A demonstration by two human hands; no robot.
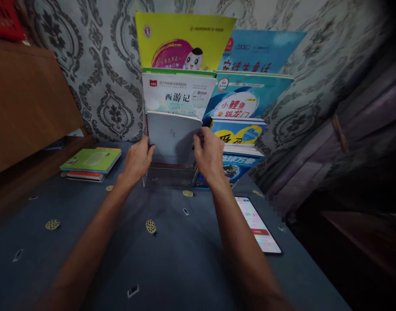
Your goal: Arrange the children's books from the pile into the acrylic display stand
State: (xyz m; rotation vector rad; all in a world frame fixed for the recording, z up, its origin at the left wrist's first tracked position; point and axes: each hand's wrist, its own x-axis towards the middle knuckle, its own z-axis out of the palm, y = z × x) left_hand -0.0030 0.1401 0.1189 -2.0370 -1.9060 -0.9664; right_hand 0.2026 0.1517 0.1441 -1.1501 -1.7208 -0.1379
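Observation:
Both my hands grip a grey-blue book (174,136) by its opposite sides, low in the left column of a clear tiered book rack (172,177). My left hand (138,157) is closed at the book's left edge, and my right hand (209,151) pinches its right edge. Right behind it stands a white book (178,93) with Chinese lettering, and above that a yellow-green book (185,39). In the right column are blue books (246,99), a yellow and blue book (238,131) and a dark blue one (237,168), partly covered by my right hand. The grey book's lower end is within the rack's tier.
A small stack of books (92,159) with a green one on top lies at left, beside a wooden cabinet (32,103). A lit phone (259,224) rests by my right forearm. The dark patterned tablecloth (165,259) ends at the right, near a curtain (353,125).

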